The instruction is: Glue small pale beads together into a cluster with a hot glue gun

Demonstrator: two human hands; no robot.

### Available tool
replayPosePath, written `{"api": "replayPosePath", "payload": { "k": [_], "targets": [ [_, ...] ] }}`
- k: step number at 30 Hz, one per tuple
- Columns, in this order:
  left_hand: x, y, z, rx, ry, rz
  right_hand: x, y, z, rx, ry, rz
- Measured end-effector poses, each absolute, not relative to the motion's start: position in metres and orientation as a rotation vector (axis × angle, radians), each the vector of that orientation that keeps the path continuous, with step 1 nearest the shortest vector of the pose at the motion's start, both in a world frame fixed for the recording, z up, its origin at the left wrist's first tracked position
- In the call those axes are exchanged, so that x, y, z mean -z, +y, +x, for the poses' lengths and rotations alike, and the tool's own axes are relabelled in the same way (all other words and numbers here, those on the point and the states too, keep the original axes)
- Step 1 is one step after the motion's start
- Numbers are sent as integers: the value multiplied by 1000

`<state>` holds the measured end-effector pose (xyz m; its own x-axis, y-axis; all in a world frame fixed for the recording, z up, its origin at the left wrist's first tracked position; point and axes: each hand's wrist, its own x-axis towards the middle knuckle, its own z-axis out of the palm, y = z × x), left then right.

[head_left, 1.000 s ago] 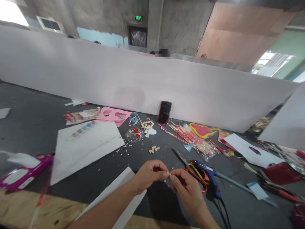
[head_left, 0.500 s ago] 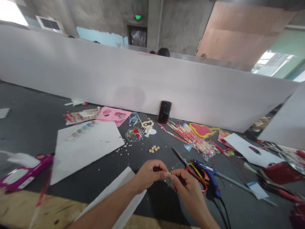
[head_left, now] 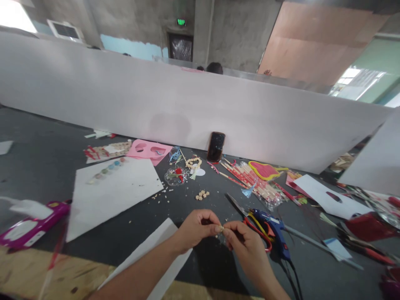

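Observation:
Between thumb and fingertips, my left hand [head_left: 200, 225] pinches a small cream bead [head_left: 221, 228]. My right hand [head_left: 245, 239] is closed in a pinch at the bead's other side, so the fingertips of both hands nearly meet. Any thread there is too fine to make out. Beyond the hands lies a small cluster of cream beads [head_left: 202, 195] on the dark table. Farther back sits a loop of similar beads [head_left: 193, 163] with a pale tassel. Red-handled scissors [head_left: 258, 229] and a blue glue gun [head_left: 275, 230] lie just right of my right hand.
A black phone [head_left: 216, 146] leans on the white partition [head_left: 131, 96]. White sheets [head_left: 115, 191], a purple power strip [head_left: 37, 227] and pink foam [head_left: 153, 151] lie leftward. Patterned sticks [head_left: 240, 177], a yellow-edged pink paddle shape [head_left: 264, 170] and a red can [head_left: 371, 227] are to the right.

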<state>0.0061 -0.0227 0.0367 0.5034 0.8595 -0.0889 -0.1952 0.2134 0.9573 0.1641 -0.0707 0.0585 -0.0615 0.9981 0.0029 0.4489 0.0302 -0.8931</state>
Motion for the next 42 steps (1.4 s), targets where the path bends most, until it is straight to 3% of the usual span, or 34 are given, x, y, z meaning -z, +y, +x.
{"api": "replayPosePath", "payload": {
  "k": [31,37,42],
  "targets": [
    [-32,-18,3,-827,712,1020,-61,-66,178,-916,-1846,-1474],
    [-38,-13,-3,-871,795,1058,-68,-78,199,-776,-1826,-1574],
    [-33,-17,-2,-670,772,1330,-65,-93,250,-591,-1606,-1773]
  ]
}}
